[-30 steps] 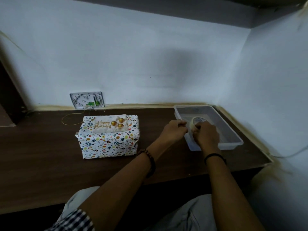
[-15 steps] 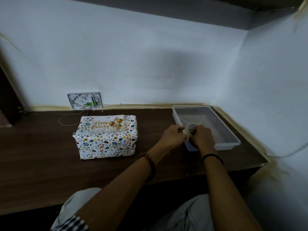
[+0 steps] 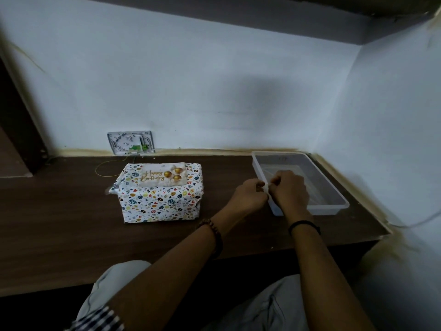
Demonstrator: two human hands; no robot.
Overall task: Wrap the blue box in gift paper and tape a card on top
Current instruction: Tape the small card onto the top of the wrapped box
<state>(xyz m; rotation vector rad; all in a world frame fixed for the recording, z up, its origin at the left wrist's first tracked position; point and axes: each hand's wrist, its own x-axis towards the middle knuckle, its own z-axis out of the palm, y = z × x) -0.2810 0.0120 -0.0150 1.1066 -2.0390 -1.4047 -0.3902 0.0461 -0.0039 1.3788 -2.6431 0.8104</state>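
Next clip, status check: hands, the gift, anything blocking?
Both hands, left and right, pinched together at clear tray edge; held item hidden. Wrapped box on desk, birthday card on top. Nothing blocking.

The only readable text was "Happy Birthday" in gold script on the pale card (image 3: 162,176), which lay on top of the wrapped box (image 3: 159,198) left of centre in the frame. Nothing else was legible.
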